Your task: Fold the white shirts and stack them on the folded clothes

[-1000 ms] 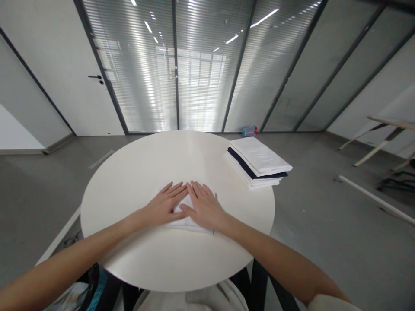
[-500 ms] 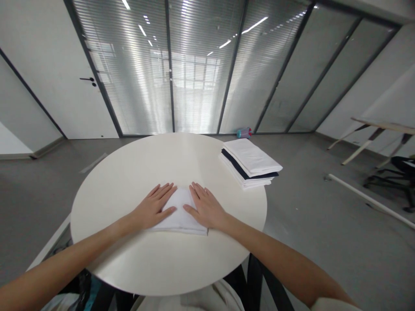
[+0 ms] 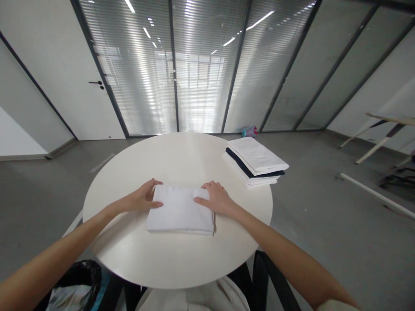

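Observation:
A folded white cloth lies flat on the round white table, near its front. My left hand is at the cloth's left edge, thumb on top and fingers curled around the side. My right hand is at the right edge the same way, thumb on the cloth and fingers curled at its far corner. Both hands grip the cloth by its sides.
A stack of folded white and dark cloths sits at the table's right rear edge. A small bottle lies on the floor by the glass wall. A dark bag is below the table at left. Trestle legs stand far right.
My hands, lying flat together on the middle of the cloth, have slid apart to its left and right edges and curled around them. The cloth's top now shows fully.

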The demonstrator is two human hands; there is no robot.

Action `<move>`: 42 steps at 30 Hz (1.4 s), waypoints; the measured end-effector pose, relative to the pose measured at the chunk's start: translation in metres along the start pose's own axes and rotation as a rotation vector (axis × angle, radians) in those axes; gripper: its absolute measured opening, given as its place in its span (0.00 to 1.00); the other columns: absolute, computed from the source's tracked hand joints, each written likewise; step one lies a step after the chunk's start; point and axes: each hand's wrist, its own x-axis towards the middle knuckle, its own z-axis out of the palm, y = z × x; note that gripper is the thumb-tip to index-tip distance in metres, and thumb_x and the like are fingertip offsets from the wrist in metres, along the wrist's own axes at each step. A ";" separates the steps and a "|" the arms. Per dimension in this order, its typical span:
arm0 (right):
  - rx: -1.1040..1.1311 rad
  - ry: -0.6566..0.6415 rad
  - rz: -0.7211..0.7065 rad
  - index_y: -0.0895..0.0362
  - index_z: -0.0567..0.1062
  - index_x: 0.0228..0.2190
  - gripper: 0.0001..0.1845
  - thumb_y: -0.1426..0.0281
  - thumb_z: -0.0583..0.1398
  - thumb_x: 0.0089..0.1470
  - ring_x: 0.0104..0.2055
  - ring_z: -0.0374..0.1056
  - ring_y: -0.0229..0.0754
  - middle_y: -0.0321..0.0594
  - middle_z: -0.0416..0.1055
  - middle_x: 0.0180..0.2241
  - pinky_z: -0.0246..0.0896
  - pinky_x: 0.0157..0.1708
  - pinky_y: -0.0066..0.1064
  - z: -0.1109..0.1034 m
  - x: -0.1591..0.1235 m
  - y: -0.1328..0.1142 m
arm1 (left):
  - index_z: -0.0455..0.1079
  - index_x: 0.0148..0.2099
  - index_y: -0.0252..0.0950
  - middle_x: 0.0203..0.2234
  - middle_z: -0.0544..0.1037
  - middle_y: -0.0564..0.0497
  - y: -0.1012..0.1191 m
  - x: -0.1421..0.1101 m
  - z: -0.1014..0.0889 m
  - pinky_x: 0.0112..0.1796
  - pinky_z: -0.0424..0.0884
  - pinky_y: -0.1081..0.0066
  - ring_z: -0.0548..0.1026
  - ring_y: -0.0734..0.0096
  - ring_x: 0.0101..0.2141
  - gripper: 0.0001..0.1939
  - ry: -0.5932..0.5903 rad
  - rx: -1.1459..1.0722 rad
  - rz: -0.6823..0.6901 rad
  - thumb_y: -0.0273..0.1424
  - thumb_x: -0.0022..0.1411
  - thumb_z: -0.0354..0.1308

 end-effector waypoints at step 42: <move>-0.142 0.487 0.223 0.57 0.68 0.62 0.29 0.60 0.50 0.64 0.66 0.57 0.53 0.49 0.61 0.64 0.51 0.66 0.46 -0.193 0.028 0.202 | 0.77 0.41 0.36 0.46 0.79 0.45 0.252 0.387 0.096 0.58 0.61 0.59 0.72 0.56 0.53 0.11 0.358 -0.059 0.347 0.33 0.64 0.54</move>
